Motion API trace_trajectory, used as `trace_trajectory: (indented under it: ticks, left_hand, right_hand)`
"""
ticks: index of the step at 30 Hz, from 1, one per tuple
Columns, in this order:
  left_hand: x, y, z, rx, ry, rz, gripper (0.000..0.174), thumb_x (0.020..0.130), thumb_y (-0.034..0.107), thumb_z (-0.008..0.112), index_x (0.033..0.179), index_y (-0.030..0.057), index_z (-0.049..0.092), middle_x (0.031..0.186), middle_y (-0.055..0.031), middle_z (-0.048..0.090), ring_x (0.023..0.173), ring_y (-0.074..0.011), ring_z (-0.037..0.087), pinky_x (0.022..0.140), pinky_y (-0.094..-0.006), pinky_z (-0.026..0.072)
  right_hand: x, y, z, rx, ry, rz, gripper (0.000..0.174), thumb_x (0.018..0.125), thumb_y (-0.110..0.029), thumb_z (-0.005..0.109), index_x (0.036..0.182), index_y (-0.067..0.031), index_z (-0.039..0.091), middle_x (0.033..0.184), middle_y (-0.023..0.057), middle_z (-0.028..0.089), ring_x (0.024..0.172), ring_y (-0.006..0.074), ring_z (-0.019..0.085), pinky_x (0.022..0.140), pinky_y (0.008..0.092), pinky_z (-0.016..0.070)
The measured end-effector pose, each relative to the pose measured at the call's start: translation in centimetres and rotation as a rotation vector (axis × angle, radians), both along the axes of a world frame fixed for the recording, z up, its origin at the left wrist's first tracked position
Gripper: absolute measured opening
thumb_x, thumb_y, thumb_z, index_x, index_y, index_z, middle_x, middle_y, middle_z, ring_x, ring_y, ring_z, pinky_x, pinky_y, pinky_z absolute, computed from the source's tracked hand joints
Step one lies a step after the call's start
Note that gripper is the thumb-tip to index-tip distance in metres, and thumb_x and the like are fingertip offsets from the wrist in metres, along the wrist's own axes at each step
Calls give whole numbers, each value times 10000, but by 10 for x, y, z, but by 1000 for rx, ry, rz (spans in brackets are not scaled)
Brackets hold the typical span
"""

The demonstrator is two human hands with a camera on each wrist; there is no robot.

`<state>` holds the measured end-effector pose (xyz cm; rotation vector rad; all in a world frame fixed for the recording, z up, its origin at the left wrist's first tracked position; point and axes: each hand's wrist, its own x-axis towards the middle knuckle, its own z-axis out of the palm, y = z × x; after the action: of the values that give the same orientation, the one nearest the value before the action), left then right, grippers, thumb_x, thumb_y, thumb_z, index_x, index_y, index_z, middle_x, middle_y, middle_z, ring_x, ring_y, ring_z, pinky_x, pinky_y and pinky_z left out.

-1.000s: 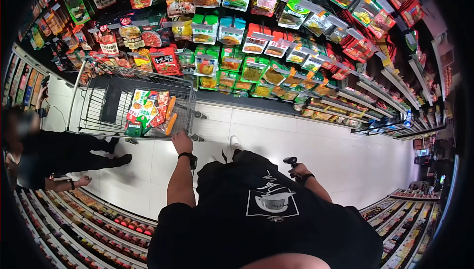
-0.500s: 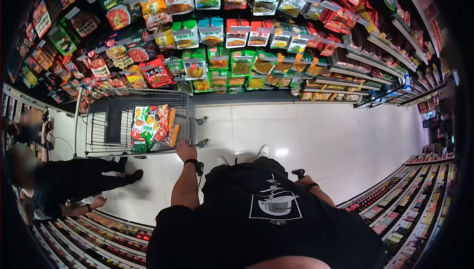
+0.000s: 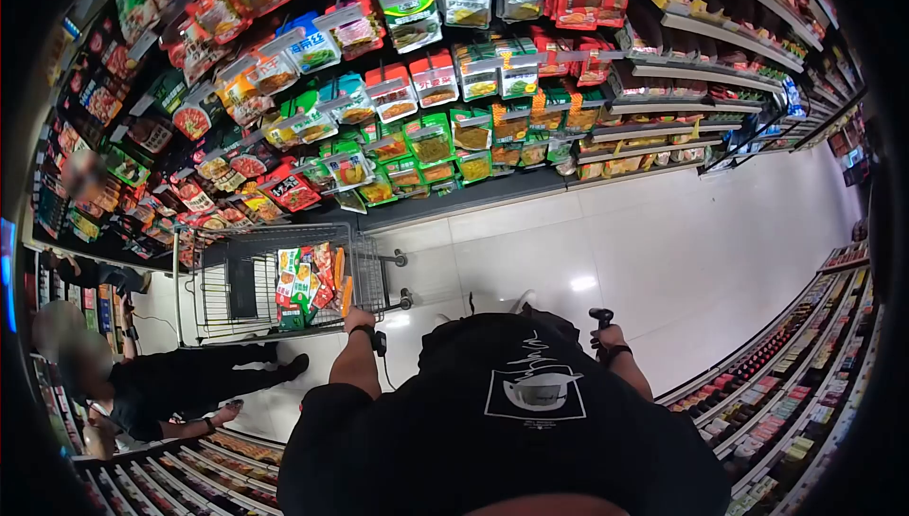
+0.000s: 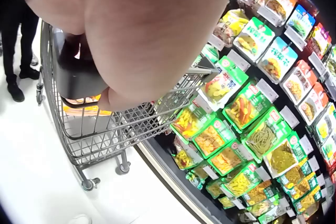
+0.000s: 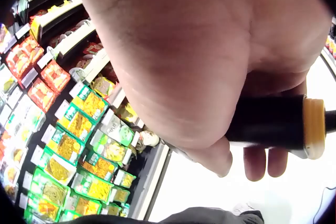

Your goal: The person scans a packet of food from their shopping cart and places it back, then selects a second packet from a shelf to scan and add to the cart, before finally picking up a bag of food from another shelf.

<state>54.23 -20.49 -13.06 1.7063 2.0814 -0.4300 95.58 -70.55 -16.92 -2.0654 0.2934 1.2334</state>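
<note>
My left hand [image 3: 358, 319] grips the near corner of a metal wire shopping cart [image 3: 194, 303]. In the left wrist view the palm [image 4: 136, 40] covers much of the cart's rim [image 4: 60, 124], and its fingertips are mostly hidden. Colourful flat food packets [image 3: 301, 279] lie inside the basket, beside an orange stick-like pack [image 3: 347, 291]. Out to the right, my right hand [image 3: 608, 337] holds a black handheld scanner [image 3: 600, 315] by its handle. The right wrist view shows fingers curled round that black handle [image 5: 270, 124], which has a yellow band at its end.
Racks of hanging pouches [image 3: 431, 137] line the far side of the aisle. More stocked shelves [image 3: 757, 402] run behind me. A person in dark clothes [image 3: 180, 383] stands to the left beside the cart. Pale floor tiles [image 3: 530, 232] stretch off to the right.
The head view has turned, so the racks tilt and slide across it. The cart and my left hand appear lower and slightly further right. My right hand keeps hold of the scanner.
</note>
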Motion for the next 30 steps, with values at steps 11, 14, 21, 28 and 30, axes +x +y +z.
trace_trajectory:
  ticks: [11, 14, 21, 28, 30]
  left_hand:
    - [37, -40, -43, 48, 88, 23, 413, 772, 187, 534, 1117, -38, 491, 1132, -213, 566, 1111, -344, 506, 954, -388, 394]
    - [58, -55, -36, 86, 62, 2, 389, 766, 173, 533, 1089, -42, 509, 1093, -218, 587, 1092, -343, 523, 947, -376, 401]
    - [79, -75, -32, 76, -116, 0, 290, 810, 127, 438, 1035, 71, 613, 1065, -205, 602, 1019, -349, 574, 878, -424, 458]
    - [97, -95, -16, -98, -162, -47, 282, 741, 161, 547, 993, 133, 672, 1053, -173, 620, 1007, -313, 590, 879, -388, 462]
    - [98, -99, -8, -133, -203, -48, 284, 730, 166, 565, 990, 131, 674, 1031, -172, 628, 989, -310, 598, 867, -386, 467]
  right_hand:
    - [53, -31, 35, -175, -13, 92, 180, 740, -22, 657, 841, 85, 553, 673, 158, 613, 554, 245, 614, 465, 355, 484]
    - [57, -34, 67, -258, 31, 117, 166, 727, -39, 679, 816, 66, 587, 671, 137, 625, 547, 237, 613, 475, 350, 480]
    - [99, -33, 38, -331, -81, 415, 165, 700, -104, 721, 707, 24, 618, 691, 113, 652, 574, 200, 634, 528, 315, 501]
    - [139, 36, 1, -93, -13, 395, 136, 745, -49, 639, 803, 34, 549, 682, 134, 618, 541, 222, 617, 475, 339, 476]
    - [147, 58, -8, -51, -31, 449, 108, 767, -70, 631, 791, 2, 554, 677, 109, 618, 536, 199, 611, 470, 340, 445]
